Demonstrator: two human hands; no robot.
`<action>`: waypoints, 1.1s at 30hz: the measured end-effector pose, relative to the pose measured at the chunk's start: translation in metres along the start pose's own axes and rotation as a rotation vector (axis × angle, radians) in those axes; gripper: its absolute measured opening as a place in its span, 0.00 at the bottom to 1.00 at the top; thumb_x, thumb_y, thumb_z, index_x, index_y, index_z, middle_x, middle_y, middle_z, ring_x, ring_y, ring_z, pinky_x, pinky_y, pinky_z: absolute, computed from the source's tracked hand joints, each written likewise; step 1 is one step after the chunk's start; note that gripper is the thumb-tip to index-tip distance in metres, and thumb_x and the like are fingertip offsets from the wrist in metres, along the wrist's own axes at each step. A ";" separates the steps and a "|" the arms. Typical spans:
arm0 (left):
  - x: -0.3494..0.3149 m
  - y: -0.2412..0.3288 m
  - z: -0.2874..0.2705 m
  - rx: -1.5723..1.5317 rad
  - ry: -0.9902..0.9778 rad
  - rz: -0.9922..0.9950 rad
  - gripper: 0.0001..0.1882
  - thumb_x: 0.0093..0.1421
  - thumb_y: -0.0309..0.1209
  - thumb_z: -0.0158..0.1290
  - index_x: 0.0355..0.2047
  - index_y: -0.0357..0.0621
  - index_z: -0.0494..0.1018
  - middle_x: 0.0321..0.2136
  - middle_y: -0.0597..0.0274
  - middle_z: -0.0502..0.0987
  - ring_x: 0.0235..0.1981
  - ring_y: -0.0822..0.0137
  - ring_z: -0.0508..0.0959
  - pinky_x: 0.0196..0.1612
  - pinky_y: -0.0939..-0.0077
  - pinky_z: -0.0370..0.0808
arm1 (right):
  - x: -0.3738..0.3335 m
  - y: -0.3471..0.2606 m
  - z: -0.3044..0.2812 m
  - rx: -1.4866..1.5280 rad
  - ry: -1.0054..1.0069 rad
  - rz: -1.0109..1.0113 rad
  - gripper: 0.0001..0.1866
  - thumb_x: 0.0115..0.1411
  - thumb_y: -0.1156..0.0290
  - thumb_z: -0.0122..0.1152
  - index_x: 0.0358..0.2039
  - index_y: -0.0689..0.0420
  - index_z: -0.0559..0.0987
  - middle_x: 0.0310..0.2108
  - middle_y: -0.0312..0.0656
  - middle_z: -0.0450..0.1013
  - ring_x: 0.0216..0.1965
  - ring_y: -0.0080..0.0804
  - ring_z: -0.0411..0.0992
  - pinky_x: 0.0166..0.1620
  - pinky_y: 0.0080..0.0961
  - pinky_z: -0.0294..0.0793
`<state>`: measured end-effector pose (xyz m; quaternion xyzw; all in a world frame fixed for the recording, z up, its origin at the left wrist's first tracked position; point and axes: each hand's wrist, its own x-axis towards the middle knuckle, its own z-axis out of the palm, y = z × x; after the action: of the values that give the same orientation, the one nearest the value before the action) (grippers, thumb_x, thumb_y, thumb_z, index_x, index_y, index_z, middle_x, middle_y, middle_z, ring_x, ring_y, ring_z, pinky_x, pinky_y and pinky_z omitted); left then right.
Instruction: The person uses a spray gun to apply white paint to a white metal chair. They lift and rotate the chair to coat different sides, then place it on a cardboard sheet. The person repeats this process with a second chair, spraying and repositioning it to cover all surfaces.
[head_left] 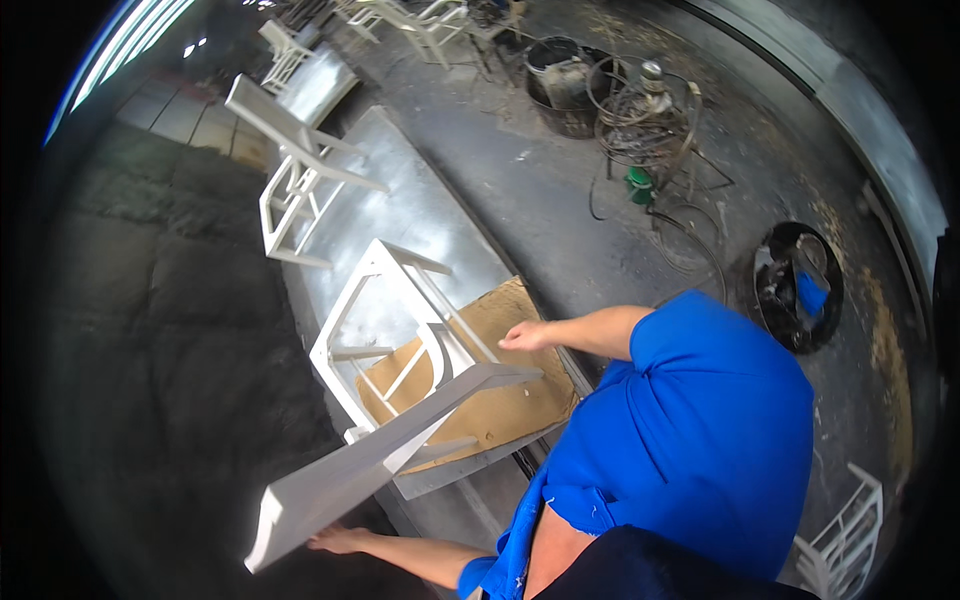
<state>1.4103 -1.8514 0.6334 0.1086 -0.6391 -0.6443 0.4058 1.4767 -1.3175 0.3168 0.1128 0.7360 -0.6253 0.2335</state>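
Observation:
A white wooden chair (370, 443) lies tipped over on a brown cardboard sheet (518, 408), its broad back reaching toward the lower left. Against the lower edge of that back is my left hand (340, 540); its fingers go partly out of sight behind the edge and seem closed on it. My right hand (525, 337) hovers over the cardboard, apart from the chair and close to its slim side rail. Its fingers are curled together, and whatever they may hold is too small to make out.
The cardboard lies on a long grey metal-topped platform (400, 190). Farther along it stands another white chair (300, 150). To the right are a black tub (562, 85), coiled hoses on a stand (645, 120) and a round black container (798, 285). A white chair frame (848, 535) stands lower right.

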 end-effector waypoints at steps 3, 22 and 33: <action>-0.092 -0.085 -0.027 -0.071 0.274 -0.375 0.49 0.69 0.69 0.33 0.75 0.41 0.50 0.63 0.45 0.69 0.56 0.52 0.75 0.58 0.54 0.72 | -0.034 0.061 -0.067 0.020 0.260 0.178 0.36 0.63 0.37 0.59 0.59 0.54 0.79 0.55 0.47 0.77 0.51 0.43 0.77 0.48 0.44 0.80; -0.658 -0.196 0.608 0.680 -1.981 0.110 0.21 0.65 0.45 0.59 0.47 0.40 0.80 0.41 0.42 0.83 0.47 0.46 0.83 0.50 0.55 0.79 | -0.194 0.226 -0.418 1.199 1.028 0.356 0.37 0.60 0.46 0.69 0.67 0.38 0.67 0.65 0.29 0.63 0.66 0.34 0.58 0.59 0.45 0.60; -0.882 -0.203 0.665 0.897 -2.087 0.487 0.25 0.64 0.50 0.56 0.48 0.42 0.80 0.54 0.49 0.76 0.58 0.44 0.74 0.55 0.48 0.73 | -0.289 0.209 -0.404 1.196 0.954 0.097 0.14 0.76 0.57 0.49 0.51 0.49 0.78 0.50 0.35 0.79 0.51 0.26 0.75 0.49 0.30 0.72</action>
<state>1.4645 -0.8084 0.2201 -0.4669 -0.8377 -0.0413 -0.2801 1.7406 -0.8473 0.3196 0.5099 0.2878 -0.7897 -0.1830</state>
